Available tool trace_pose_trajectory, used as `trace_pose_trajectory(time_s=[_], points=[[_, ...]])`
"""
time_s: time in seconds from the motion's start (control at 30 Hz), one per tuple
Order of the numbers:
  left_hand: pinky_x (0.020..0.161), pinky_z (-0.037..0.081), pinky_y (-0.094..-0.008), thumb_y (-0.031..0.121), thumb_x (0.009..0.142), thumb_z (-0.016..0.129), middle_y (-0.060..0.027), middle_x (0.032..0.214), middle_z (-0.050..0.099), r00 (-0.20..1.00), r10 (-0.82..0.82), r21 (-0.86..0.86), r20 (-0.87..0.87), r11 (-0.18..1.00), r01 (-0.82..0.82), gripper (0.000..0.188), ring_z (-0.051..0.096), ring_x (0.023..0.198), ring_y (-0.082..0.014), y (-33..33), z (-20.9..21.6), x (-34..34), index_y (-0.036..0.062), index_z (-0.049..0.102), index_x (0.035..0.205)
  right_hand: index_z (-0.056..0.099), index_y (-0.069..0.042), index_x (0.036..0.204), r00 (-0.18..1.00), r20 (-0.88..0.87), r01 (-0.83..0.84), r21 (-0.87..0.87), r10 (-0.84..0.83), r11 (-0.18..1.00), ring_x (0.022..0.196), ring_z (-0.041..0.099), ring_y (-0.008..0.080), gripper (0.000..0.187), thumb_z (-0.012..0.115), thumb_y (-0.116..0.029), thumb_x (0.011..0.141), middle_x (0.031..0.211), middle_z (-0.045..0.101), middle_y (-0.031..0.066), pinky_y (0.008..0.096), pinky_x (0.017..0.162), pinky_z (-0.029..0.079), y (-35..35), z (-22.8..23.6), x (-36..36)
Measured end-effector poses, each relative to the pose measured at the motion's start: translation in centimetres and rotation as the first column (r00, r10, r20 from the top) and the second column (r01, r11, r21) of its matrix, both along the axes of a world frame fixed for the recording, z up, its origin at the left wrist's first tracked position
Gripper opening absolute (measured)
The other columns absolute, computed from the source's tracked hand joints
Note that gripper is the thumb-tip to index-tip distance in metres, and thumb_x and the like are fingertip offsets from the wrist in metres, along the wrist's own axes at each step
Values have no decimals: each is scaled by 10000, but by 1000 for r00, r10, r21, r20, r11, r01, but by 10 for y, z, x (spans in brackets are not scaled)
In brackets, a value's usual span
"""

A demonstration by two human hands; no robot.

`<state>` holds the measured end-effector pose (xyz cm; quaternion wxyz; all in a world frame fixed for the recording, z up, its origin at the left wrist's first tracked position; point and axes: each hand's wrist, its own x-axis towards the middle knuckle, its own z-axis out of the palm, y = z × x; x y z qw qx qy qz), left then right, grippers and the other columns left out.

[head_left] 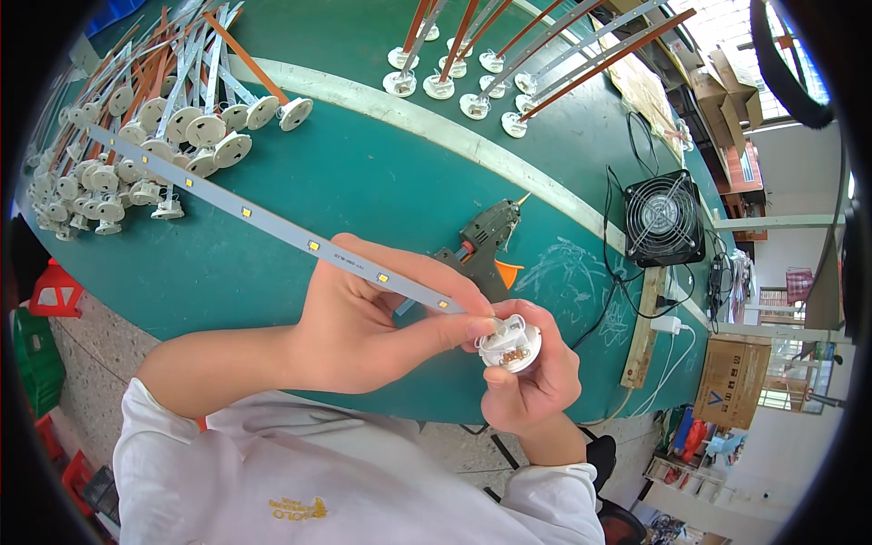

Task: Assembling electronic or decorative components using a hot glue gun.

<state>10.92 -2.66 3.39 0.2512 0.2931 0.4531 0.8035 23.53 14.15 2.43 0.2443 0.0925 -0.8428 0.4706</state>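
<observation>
My left hand [381,313] pinches the near end of a long grey LED strip [246,213] dotted with small yellow chips. The strip slants up and left over the table, its far end crossing the pile of finished-looking pieces. In my right hand [542,377] is a round white plastic end cap [510,345], gripped by its rim. The cap's open face shows a small copper-coloured part and thin white wire. Strip end and cap meet between my fingertips; whether the strip is seated in the cap is hidden. Beyond my hands lies a dark glue gun [490,238] with an orange trigger.
A heap of strips with white caps [205,130] covers the table's left. More capped strips [438,87] stand at the back. A black fan [664,218], cables and a power strip [642,341] sit at right. A cardboard box [732,381] is beyond the table's right edge.
</observation>
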Motion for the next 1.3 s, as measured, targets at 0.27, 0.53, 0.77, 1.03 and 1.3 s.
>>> trace_pose_trajectory(time_s=[0.27, 0.53, 0.77, 1.03, 1.3], points=[[516, 456, -227, -42, 854, 768, -105, 786, 745, 998, -28, 6, 50, 1000, 28, 48, 642, 625, -104, -2, 0, -1, -31, 760, 899, 555, 173, 1242, 1000, -9, 22, -66, -23, 998, 799, 722, 208, 602, 819, -218, 868, 1014, 726, 214, 277, 690, 573, -3, -1, -1], [547, 469, -227, -51, 853, 769, -107, 805, 748, 997, -50, 1, 59, 999, 50, 63, 658, 675, -105, -3, 1, -1, -26, 763, 911, 549, 177, 1250, 998, -54, 4, -59, -7, 998, 803, 728, 215, 607, 823, -200, 861, 995, 726, 226, 279, 687, 573, -1, -2, -4], [562, 484, -230, -58, 851, 767, -117, 815, 752, 995, -76, 12, 64, 997, 76, 68, 672, 690, -116, -3, 0, -3, -25, 764, 910, 539, 181, 1264, 998, -66, -12, -37, 10, 999, 803, 730, 221, 624, 826, -192, 855, 984, 727, 232, 282, 685, 575, -1, -1, -4], [553, 484, -233, -58, 846, 772, -124, 811, 751, 994, -91, -20, 65, 996, 92, 59, 677, 689, -120, -5, 2, -4, -28, 760, 896, 546, 182, 1256, 998, -64, -24, -49, 20, 999, 821, 738, 232, 614, 829, -181, 849, 952, 730, 222, 288, 688, 578, -1, -2, -4], [613, 543, -240, -76, 841, 761, -141, 824, 754, 991, -115, -64, 68, 991, 119, 53, 712, 732, -144, -6, 6, -10, -46, 754, 884, 553, 169, 1259, 998, -43, -43, -51, 41, 998, 821, 744, 250, 594, 828, -162, 848, 915, 731, 200, 293, 685, 582, -2, 1, -7]])
